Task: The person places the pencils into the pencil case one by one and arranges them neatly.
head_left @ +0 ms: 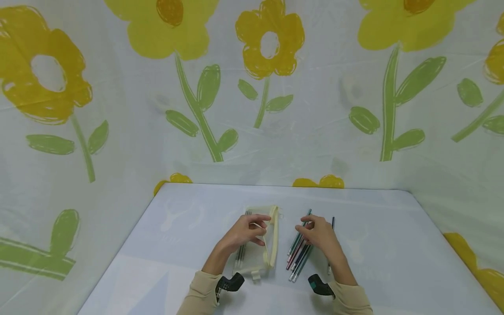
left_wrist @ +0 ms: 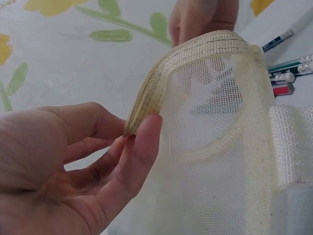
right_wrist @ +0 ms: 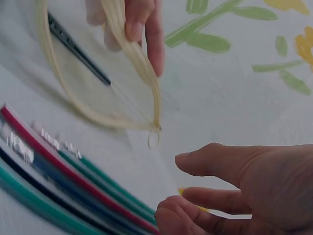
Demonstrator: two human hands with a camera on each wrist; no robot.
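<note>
My left hand [head_left: 244,232] pinches the zipper edge [left_wrist: 146,98] of a cream mesh pencil case [left_wrist: 215,147] between thumb and fingers. The case lies unzipped, its mouth facing right, and a thin ring hangs from the zipper's end in the right wrist view. Through the mesh, several slim dark pencils [head_left: 240,256] show along its left side. Over a loose bunch of pencils [head_left: 298,261], green, dark and red, hovers my right hand [head_left: 320,232]. Its fingers are bent loosely with nothing between them, apart from the case in the right wrist view.
One dark pen or pencil [head_left: 333,224] lies apart, right of the bunch, partly behind my right wrist. The white table [head_left: 157,245] runs back to a curtain [head_left: 315,144] printed with yellow flowers. A wrist camera [head_left: 232,282] sits on each forearm.
</note>
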